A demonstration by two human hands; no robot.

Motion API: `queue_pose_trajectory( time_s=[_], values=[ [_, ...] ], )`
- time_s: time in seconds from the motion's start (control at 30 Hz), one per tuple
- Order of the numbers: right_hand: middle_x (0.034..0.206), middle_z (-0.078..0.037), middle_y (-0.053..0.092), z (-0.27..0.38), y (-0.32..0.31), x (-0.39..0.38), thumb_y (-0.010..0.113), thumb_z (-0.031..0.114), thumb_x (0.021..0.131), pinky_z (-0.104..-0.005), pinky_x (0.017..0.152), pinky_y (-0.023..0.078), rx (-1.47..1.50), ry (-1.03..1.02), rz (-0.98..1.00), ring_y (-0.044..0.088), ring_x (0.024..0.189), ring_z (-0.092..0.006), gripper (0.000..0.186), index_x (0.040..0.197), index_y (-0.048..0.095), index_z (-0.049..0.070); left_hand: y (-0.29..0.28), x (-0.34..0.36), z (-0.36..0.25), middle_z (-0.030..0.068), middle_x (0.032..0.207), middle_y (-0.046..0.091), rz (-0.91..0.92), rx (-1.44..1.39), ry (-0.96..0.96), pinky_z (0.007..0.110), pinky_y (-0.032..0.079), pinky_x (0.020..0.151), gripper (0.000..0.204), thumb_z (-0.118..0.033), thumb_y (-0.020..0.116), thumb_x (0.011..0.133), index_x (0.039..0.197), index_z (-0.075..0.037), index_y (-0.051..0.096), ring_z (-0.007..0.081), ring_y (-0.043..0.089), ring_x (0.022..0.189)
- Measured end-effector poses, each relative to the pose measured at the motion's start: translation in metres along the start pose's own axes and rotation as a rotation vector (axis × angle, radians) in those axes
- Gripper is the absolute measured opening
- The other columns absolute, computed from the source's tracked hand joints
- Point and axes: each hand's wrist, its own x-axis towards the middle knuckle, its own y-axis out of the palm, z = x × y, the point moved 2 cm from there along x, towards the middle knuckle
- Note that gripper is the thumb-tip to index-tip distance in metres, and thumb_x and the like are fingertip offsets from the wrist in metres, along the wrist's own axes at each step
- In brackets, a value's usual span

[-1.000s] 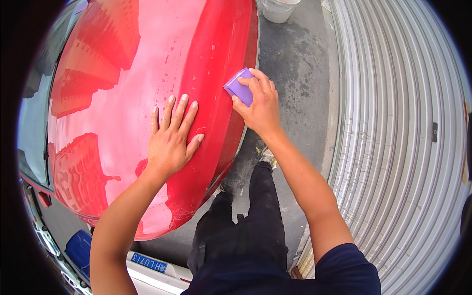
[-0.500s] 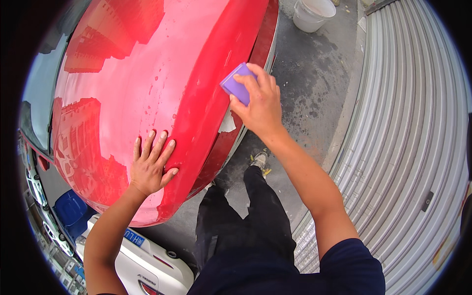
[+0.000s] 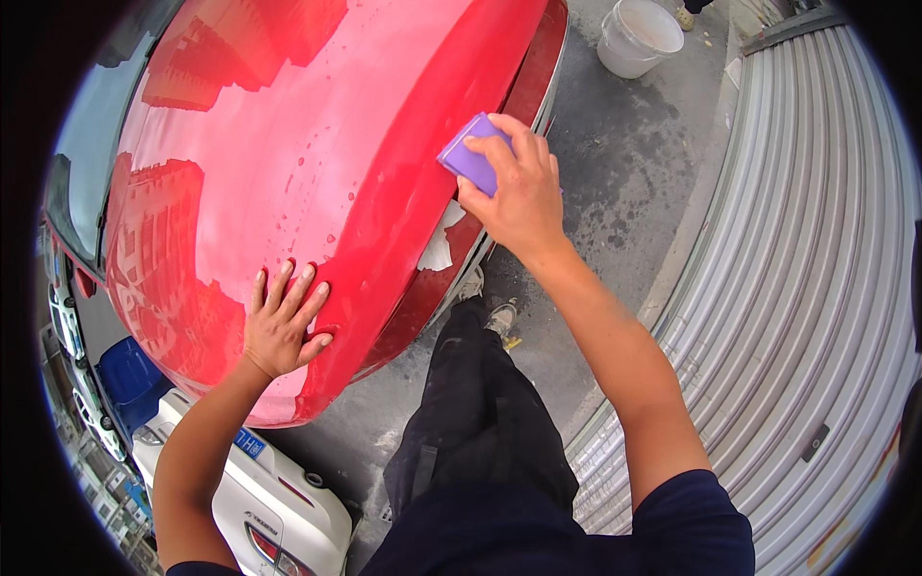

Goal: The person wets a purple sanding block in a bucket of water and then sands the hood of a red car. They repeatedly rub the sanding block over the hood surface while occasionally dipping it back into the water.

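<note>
A glossy red car hood (image 3: 384,86), beaded with water drops, curves across the upper left. My right hand (image 3: 520,187) grips a purple block (image 3: 471,156) between thumb and fingers and holds it against the hood's front edge; whether its underside touches everywhere is hidden. Flat on the wet paint, nearer to me, rests my left hand (image 3: 286,322) with its fingers spread. Below the hood's edge, a torn whitish patch (image 3: 440,240) shows on the darker red front part.
A white bucket (image 3: 634,43) stands on the grey ground at the far right, near someone's shoe (image 3: 685,17). Ribbed metal shutter (image 3: 768,240) lines the right side. Behind my left arm are a white car (image 3: 279,490) and a blue bin (image 3: 133,376).
My view has shifted and my legs have stepped closer together. The purple block stays at the hood's edge in my right hand; my left hand remains flat. A shoe now shows beyond the bucket.
</note>
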Motion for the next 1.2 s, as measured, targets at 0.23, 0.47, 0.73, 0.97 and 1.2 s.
queue_pose_trajectory(
  time_s=[0.23, 0.47, 0.73, 0.97, 1.2],
  values=[
    [0.145, -0.010, 0.060, -0.003, -0.009, 0.001, 0.085, 0.019, 0.077, -0.0497, 0.100, 0.049, 0.094, -0.116, 0.133, 0.060, 0.126, -0.0355, 0.047, 0.122, 0.073, 0.015, -0.002, 0.002, -0.001, 0.0103, 0.171, 0.047, 0.007, 0.007, 0.003, 0.066, 0.013, 0.132, 0.072, -0.068, 0.058, 0.099, 0.155, -0.022, 0.063, 0.0393, 0.035, 0.161],
    [0.147, -0.012, 0.060, -0.034, -0.017, 0.034, 0.086, 0.020, 0.076, -0.0492, 0.103, 0.049, 0.147, -0.249, 0.166, 0.061, 0.127, -0.0366, 0.048, 0.122, 0.073, 0.014, 0.005, -0.012, 0.002, 0.0126, 0.172, 0.045, -0.023, 0.036, 0.064, 0.069, 0.010, 0.132, 0.072, -0.070, 0.054, 0.102, 0.153, -0.021, 0.063, 0.0424, 0.029, 0.164],
    [0.146, -0.012, 0.060, -0.083, -0.027, 0.091, 0.085, 0.019, 0.077, -0.0502, 0.102, 0.050, 0.127, -0.220, 0.128, 0.061, 0.126, -0.0385, 0.046, 0.121, 0.073, 0.013, -0.015, 0.004, -0.008, 0.0140, 0.178, 0.036, -0.078, -0.054, 0.030, 0.073, 0.004, 0.131, 0.080, -0.066, 0.058, 0.102, 0.166, -0.018, 0.048, 0.0452, 0.021, 0.167],
    [0.148, -0.012, 0.059, -0.117, -0.027, 0.139, 0.085, 0.020, 0.077, -0.0499, 0.105, 0.048, 0.091, -0.018, 0.125, 0.060, 0.128, -0.0376, 0.047, 0.123, 0.072, 0.014, -0.062, 0.210, -0.016, 0.0179, 0.176, 0.037, -0.015, -0.194, -0.085, 0.067, 0.010, 0.133, 0.084, -0.054, 0.063, 0.102, 0.168, -0.005, 0.042, 0.0369, 0.028, 0.166],
    [0.144, -0.010, 0.060, -0.155, -0.026, 0.201, 0.085, 0.021, 0.077, -0.0491, 0.101, 0.049, 0.088, -0.008, 0.098, 0.060, 0.127, -0.0351, 0.046, 0.121, 0.073, 0.014, -0.081, 0.362, 0.000, 0.0086, 0.180, 0.032, -0.047, -0.190, -0.207, 0.060, 0.014, 0.135, 0.083, -0.055, 0.058, 0.106, 0.172, -0.011, 0.036, 0.0278, 0.025, 0.168]
  ],
)
